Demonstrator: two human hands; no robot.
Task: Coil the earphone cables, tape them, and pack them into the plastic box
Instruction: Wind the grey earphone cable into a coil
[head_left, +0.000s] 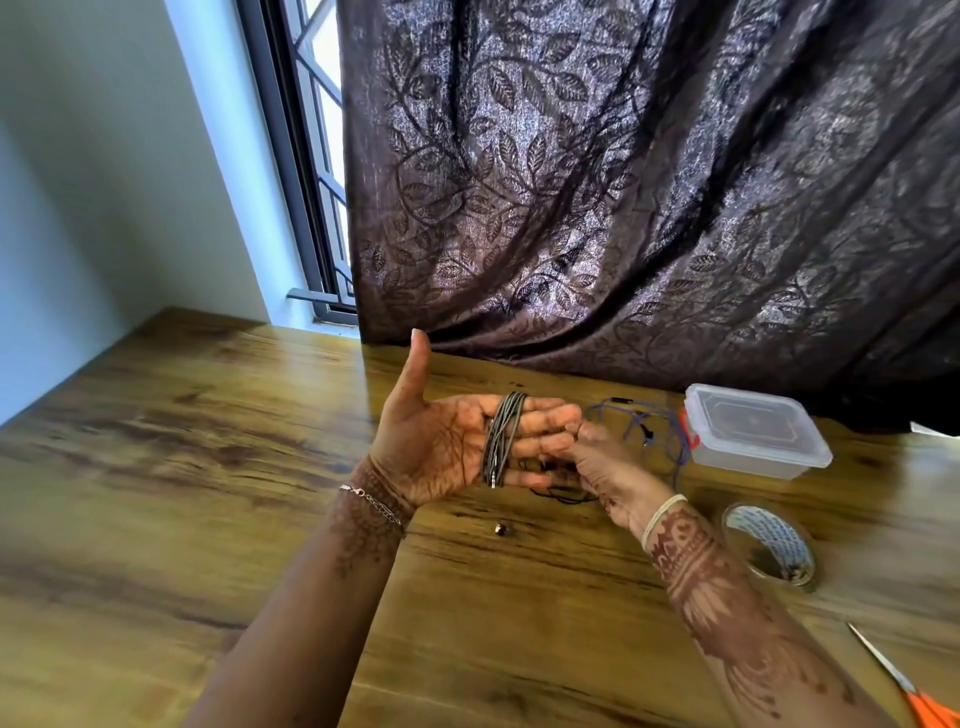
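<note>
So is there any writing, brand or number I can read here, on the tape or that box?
Tape roll: blue print on its inner core, too blurred to read.
Plastic box: no label or lettering visible on its lid or walls.
Scissors: no marking visible.
Nothing else here carries legible text.

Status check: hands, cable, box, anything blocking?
Left hand open flat, grey cable coiled round its fingers. Right hand pinching at those fingertips. Plastic box lidded, tape roll untouched. Blue cable loose beside box.
</note>
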